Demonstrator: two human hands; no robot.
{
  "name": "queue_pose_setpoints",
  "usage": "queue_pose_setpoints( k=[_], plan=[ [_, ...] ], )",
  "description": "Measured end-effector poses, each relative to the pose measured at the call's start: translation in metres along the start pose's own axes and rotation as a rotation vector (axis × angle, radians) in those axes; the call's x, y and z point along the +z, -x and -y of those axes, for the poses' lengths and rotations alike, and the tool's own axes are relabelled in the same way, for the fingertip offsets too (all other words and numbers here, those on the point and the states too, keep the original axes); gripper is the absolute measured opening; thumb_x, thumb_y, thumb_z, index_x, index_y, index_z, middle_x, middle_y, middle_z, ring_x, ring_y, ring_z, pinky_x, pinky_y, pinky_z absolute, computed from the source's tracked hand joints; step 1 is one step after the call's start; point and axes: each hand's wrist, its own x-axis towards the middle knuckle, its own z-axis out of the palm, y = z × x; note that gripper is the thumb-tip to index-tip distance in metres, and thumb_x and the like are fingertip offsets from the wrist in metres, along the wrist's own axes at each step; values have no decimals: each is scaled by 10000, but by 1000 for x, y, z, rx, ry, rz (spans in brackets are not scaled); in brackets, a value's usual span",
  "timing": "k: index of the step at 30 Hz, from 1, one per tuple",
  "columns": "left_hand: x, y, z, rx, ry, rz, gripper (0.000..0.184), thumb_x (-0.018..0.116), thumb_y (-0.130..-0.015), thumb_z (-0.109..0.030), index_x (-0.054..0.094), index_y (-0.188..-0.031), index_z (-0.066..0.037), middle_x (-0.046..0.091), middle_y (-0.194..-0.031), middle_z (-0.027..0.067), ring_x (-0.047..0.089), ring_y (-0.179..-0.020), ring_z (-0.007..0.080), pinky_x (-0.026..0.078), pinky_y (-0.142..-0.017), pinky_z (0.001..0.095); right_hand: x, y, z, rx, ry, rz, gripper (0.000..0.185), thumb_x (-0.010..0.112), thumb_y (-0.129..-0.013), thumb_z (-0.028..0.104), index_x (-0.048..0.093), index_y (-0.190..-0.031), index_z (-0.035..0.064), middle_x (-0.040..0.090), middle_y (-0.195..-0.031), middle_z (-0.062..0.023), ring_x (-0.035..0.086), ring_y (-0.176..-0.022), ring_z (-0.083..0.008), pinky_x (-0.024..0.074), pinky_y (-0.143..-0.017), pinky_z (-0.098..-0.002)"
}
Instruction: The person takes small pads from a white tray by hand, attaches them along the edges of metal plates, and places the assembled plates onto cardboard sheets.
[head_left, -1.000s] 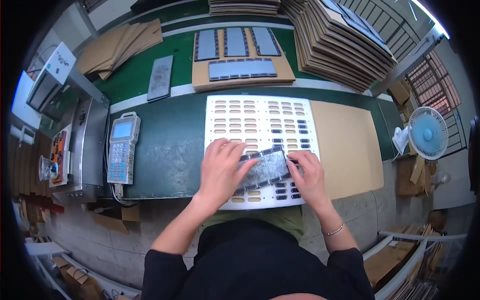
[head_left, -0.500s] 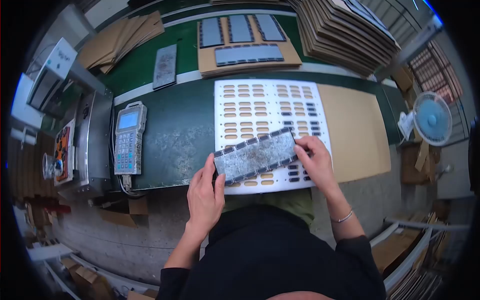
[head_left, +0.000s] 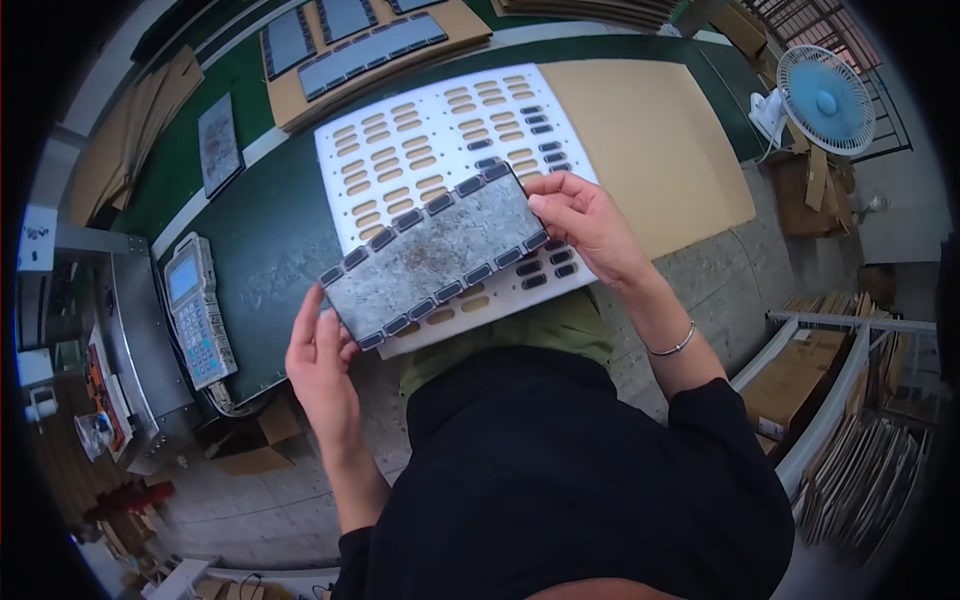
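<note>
Between my two hands is a grey, scuffed metal plate (head_left: 430,255), its two long edges lined with small dark oblong pieces. My left hand (head_left: 325,365) grips its left end, fingers curled at the lower corner. At the opposite end, my right hand (head_left: 585,220) pinches the short edge between thumb and fingers. The plate is tilted, right end farther from me, and covers part of a white slotted board (head_left: 350,150). Several slots along that board's right side hold similar dark oblong pieces (head_left: 550,147); many others show tan through them.
A brown cardboard sheet (head_left: 650,140) lies right of the white board. To the left are a handheld keypad unit (head_left: 195,310) and another bare metal plate (head_left: 218,145). Edged plates (head_left: 372,55) rest on cardboard at the back. A fan (head_left: 825,100) stands far right.
My view has shifted and turned toward the right, so the bench appears rotated. Both hands still hold the metal plate, which looks larger and nearer the camera.
</note>
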Motion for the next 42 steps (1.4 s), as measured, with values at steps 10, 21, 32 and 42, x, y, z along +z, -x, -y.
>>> queue_pose_setpoints(
  k=[10,21,32,42],
  plan=[
    [-27,-19,-27,9,188,37,260,569,-1069,-212,626,-1244,-28,735,-1142,78,723,-986,141,592,-829,317,-118,85,-48,-738,133,-1032,215,570,-1065,148,613,-1207,-7,629,-954,-16,561,-825,-61,474,-747,-220],
    [-96,-35,-8,100,275,-127,235,623,-1041,-156,650,-1245,-43,723,-1146,71,708,-1002,147,617,-861,340,-127,75,-60,-817,413,-1067,300,583,-1045,86,549,-1313,-47,627,-1224,-94,604,-1080,-158,492,-961,-296],
    [-112,-36,15,166,248,-272,227,638,-1033,-145,645,-1199,9,696,-1185,109,687,-1059,196,608,-924,389,-115,56,-56,-731,587,-945,279,578,-1016,49,619,-1278,-39,653,-1263,-121,613,-1162,-210,471,-1041,-346],
    [-107,-33,0,26,188,-130,357,591,-1060,-183,581,-1306,75,667,-1264,166,674,-1132,238,569,-1005,380,-71,-43,25,-682,1181,-209,187,667,-952,107,716,-1112,24,717,-1099,-139,669,-1092,-307,505,-963,-379]
  ],
)
